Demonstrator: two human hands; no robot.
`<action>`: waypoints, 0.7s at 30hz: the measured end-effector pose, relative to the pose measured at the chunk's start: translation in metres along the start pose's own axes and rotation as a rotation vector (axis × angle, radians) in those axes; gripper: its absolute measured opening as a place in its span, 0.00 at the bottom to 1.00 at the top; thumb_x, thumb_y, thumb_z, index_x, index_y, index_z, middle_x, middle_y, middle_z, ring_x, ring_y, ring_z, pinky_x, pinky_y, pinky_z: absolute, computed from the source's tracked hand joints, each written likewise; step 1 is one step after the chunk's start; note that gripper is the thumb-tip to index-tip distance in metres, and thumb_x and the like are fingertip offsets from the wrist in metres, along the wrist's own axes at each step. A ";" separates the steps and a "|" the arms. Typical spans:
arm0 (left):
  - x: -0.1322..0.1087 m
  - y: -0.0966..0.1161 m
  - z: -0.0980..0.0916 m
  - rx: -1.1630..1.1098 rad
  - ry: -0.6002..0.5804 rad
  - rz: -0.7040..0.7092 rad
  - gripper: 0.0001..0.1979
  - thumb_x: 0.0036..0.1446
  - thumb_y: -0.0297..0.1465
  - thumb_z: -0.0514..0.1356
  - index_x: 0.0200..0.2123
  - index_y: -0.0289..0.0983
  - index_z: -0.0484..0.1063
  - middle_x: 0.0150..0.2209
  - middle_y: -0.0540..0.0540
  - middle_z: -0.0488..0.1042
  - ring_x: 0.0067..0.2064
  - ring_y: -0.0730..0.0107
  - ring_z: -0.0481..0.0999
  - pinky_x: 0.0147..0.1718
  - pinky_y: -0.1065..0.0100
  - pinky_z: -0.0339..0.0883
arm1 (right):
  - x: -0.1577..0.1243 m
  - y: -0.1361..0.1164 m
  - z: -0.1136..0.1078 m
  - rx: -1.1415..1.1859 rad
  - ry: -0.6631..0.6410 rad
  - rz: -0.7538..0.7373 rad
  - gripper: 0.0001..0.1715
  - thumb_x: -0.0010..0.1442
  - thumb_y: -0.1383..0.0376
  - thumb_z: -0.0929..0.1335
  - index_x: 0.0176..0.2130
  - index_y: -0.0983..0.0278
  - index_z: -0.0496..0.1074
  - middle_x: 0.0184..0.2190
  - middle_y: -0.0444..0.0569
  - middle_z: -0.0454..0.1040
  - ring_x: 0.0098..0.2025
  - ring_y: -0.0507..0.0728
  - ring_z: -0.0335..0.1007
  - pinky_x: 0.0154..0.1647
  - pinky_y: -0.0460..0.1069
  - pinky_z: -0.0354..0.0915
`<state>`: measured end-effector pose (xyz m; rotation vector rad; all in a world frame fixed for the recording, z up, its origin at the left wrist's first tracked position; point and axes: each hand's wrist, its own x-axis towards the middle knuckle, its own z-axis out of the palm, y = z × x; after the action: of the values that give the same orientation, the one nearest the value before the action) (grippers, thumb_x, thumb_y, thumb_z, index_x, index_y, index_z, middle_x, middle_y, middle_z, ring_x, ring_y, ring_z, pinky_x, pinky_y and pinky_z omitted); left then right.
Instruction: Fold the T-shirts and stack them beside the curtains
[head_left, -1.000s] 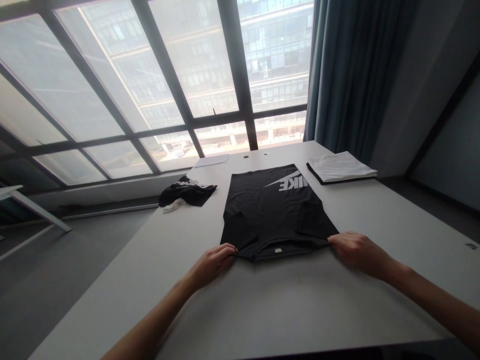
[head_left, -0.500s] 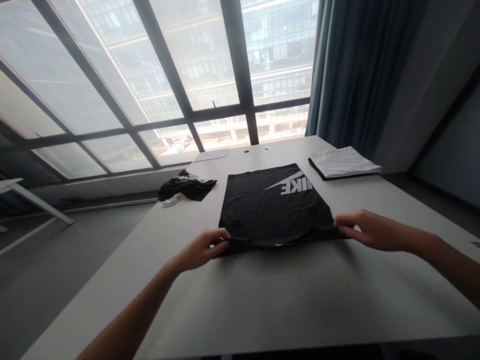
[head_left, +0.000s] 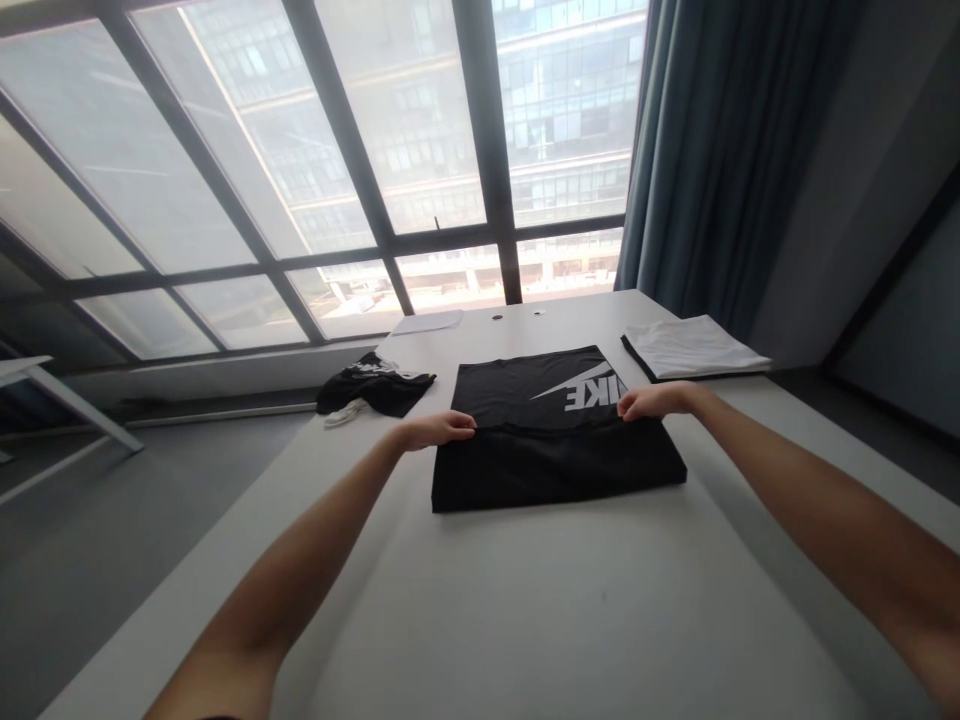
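A black T-shirt (head_left: 555, 460) with a white printed logo lies in the middle of the white table (head_left: 570, 610). Its near part is folded over toward the window, so the near edge is a straight fold. My left hand (head_left: 439, 430) pinches the left corner of the folded-over edge. My right hand (head_left: 652, 400) pinches the right corner of that edge, just beside the logo. Both hands are closed on the cloth, with my arms stretched out over the table.
A crumpled black and white garment (head_left: 375, 388) lies at the table's left edge. A folded white cloth on a dark one (head_left: 694, 347) sits at the far right. A sheet of paper (head_left: 426, 322) lies near the window. A blue curtain (head_left: 720, 150) hangs behind.
Both hands lifted the shirt's near edge and carried it away from me, folding the near part over the far part. The hands now rest halfway up the shirt.
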<state>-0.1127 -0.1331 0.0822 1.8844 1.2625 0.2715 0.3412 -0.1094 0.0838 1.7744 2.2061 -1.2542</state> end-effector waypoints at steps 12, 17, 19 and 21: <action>-0.017 -0.033 0.020 0.228 0.418 0.039 0.15 0.50 0.41 0.64 0.40 0.41 0.78 0.37 0.44 0.80 0.37 0.59 0.77 0.38 0.65 0.68 | 0.014 0.033 0.013 -0.210 0.464 -0.080 0.10 0.57 0.62 0.70 0.36 0.65 0.80 0.36 0.53 0.81 0.37 0.58 0.75 0.35 0.46 0.63; -0.039 -0.059 0.032 0.284 0.581 -0.183 0.16 0.53 0.47 0.59 0.27 0.40 0.75 0.28 0.44 0.78 0.32 0.57 0.77 0.34 0.65 0.65 | 0.003 0.068 0.030 -0.171 0.623 0.130 0.17 0.59 0.56 0.70 0.27 0.67 0.79 0.28 0.55 0.79 0.34 0.60 0.75 0.32 0.48 0.62; -0.041 -0.063 0.037 0.233 0.569 -0.224 0.19 0.52 0.49 0.58 0.24 0.40 0.73 0.27 0.44 0.78 0.31 0.58 0.76 0.33 0.65 0.64 | 0.002 0.073 0.040 -0.084 0.596 0.166 0.19 0.59 0.56 0.70 0.23 0.67 0.77 0.23 0.53 0.77 0.29 0.59 0.74 0.30 0.48 0.61; -0.043 -0.062 0.041 0.196 0.561 -0.229 0.20 0.52 0.50 0.57 0.24 0.39 0.74 0.27 0.44 0.78 0.31 0.58 0.76 0.33 0.65 0.63 | 0.002 0.073 0.048 0.013 0.594 0.168 0.20 0.58 0.56 0.71 0.22 0.67 0.76 0.22 0.51 0.76 0.27 0.57 0.72 0.27 0.48 0.60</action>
<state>-0.1503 -0.1811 0.0220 1.8665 1.9237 0.6004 0.3812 -0.1358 0.0104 2.5314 2.2235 -0.7733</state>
